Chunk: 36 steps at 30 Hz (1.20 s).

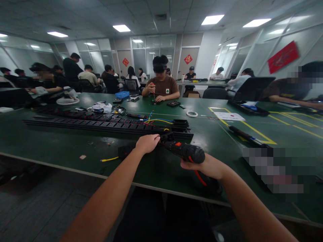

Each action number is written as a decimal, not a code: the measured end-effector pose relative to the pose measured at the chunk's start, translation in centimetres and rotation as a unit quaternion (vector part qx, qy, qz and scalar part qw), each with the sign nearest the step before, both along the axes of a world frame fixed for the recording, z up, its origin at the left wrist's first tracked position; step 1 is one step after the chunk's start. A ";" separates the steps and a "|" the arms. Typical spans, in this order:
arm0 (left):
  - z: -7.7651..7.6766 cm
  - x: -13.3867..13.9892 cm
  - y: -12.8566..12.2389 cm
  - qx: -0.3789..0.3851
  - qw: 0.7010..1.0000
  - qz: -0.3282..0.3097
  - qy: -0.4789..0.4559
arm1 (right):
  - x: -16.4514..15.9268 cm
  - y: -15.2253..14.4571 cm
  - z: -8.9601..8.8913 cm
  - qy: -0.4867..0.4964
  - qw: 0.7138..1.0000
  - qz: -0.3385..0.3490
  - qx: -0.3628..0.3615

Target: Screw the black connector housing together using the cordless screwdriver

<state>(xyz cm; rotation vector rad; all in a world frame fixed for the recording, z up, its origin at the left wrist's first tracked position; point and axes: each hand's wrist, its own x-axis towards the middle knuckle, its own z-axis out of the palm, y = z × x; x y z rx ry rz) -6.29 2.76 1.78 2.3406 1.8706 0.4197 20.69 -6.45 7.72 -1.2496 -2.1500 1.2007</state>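
My right hand is wrapped round the grip of a black and orange cordless drill, which points left and away from me. At the drill's tip, my left hand is closed on a small black part; its exact shape is partly covered by the fingers and the drill. Beside my left wrist lies a black block with a red mark, and a yellow wire sticks out to its left. Just beyond my hands, long black power strips lie across the green table.
Blue and yellow wires run over the strips. A white tape roll, a paper sheet and a black screwdriver-like tool lie to the right. Across the table, a person works with a red-handled screwdriver. A blue basket stands farther back.
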 end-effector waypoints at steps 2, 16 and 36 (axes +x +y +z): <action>0.1 0.1 0.0 -0.002 1.000 0.001 0.001 | 0.1 0.1 -0.2 -0.003 1.000 -0.002 0.002; 0.6 0.1 -0.4 -0.008 1.000 -0.003 0.001 | 0.1 -0.1 0.0 -0.002 1.000 -0.001 -0.005; 0.3 0.0 -0.2 -0.005 1.000 -0.006 0.001 | -0.1 -0.2 0.3 0.000 1.000 0.000 0.001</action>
